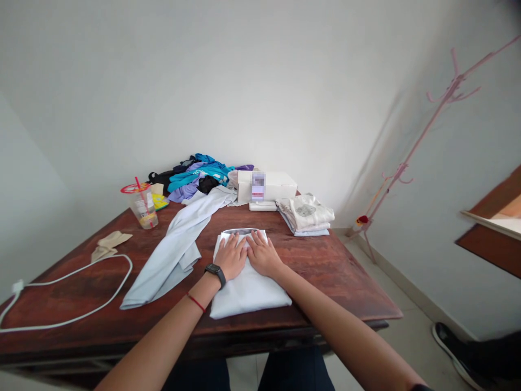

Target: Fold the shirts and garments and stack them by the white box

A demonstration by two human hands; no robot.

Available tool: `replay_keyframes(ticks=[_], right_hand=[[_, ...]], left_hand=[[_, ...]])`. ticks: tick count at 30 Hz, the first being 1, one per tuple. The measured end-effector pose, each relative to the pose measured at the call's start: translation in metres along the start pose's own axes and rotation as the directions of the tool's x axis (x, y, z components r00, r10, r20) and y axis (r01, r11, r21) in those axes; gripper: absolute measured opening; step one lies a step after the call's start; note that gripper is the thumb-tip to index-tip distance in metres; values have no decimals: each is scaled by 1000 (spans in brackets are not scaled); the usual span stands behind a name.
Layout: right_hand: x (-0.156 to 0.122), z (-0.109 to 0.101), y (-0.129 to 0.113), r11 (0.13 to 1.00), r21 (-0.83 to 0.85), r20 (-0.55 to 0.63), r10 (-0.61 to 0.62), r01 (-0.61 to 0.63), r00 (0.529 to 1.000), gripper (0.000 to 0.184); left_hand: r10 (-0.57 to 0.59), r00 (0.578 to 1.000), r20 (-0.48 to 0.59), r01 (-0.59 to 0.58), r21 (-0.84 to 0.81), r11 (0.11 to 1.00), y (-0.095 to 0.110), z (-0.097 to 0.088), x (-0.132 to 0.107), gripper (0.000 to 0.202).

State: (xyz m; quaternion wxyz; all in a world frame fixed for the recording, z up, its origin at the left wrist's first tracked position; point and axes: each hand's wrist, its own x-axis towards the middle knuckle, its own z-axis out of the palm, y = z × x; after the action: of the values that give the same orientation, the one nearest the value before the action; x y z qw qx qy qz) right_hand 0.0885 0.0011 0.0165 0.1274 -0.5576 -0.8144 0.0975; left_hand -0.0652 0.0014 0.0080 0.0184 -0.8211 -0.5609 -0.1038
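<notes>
A white folded shirt (252,296) lies near the front edge of the wooden table, its grey-lined collar opening at the far end. Flat on its upper part rests my left hand (231,255), fingers stretched forward; a black watch and a red string are on that wrist. Beside it, my right hand (262,254) also presses flat on the cloth, fingers spread. The two hands nearly meet at the thumbs. Left of the shirt, a pale blue garment (175,247) stretches loosely across the table.
A mixed clothes pile (203,176), a white box (280,186) and a folded clothes stack (307,214) sit at the back. On the left are a plastic cup with straw (142,206), beige cloth (109,243) and white cable (81,327). A pink coat rack (425,130) stands right.
</notes>
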Motion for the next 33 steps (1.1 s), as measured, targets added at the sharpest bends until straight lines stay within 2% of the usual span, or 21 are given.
replay_keyframes(ticks=[3, 6, 9, 11, 14, 17, 20, 25, 29, 31, 32, 33], right_hand=[[-1, 1, -3, 1000, -2, 0, 5, -5, 1000, 55], [-10, -10, -7, 1000, -6, 40, 9, -9, 999, 57], [-33, -28, -7, 999, 0, 136, -53, 53, 989, 62], [-51, -40, -5, 987, 39, 209, -161, 156, 965, 71], [-70, -50, 0, 948, 143, 348, -316, 284, 882, 101], [-73, -50, 6, 937, 204, 457, -348, 285, 818, 128], [-70, -46, 9, 936, 226, 465, -347, 270, 814, 137], [-77, -40, 8, 933, 244, 357, -340, 264, 870, 128], [-83, -29, 7, 943, 291, 272, -243, 161, 931, 87], [-81, -23, 9, 918, 395, 191, -113, 29, 975, 76], [-79, -21, 10, 875, 482, 138, -18, -51, 990, 73], [-77, -20, 13, 798, 590, 95, 83, -123, 992, 70]], left_hand=[[-3, 1000, 8, 3, -1, 1000, 0, 1, -2, 52], [-3, 999, 36, 3, -9, 1000, 4, -13, -17, 54], [76, 981, 180, -60, -92, 994, 5, -37, -48, 60], [189, 943, 273, -137, -197, 971, 2, -53, -70, 72], [283, 895, 344, -206, -243, 948, -8, -68, -87, 107], [249, 873, 420, -171, -214, 962, -19, -67, -84, 136], [226, 874, 431, -124, -252, 960, -27, -56, -77, 146], [257, 895, 365, -134, -329, 935, -34, -44, -77, 142], [256, 888, 382, -93, -396, 913, -36, -45, -79, 142], [179, 926, 333, 23, -522, 853, -35, -47, -80, 131], [98, 952, 289, 104, -610, 785, -34, -48, -81, 122], [-3, 970, 244, 181, -710, 681, -33, -51, -82, 111]])
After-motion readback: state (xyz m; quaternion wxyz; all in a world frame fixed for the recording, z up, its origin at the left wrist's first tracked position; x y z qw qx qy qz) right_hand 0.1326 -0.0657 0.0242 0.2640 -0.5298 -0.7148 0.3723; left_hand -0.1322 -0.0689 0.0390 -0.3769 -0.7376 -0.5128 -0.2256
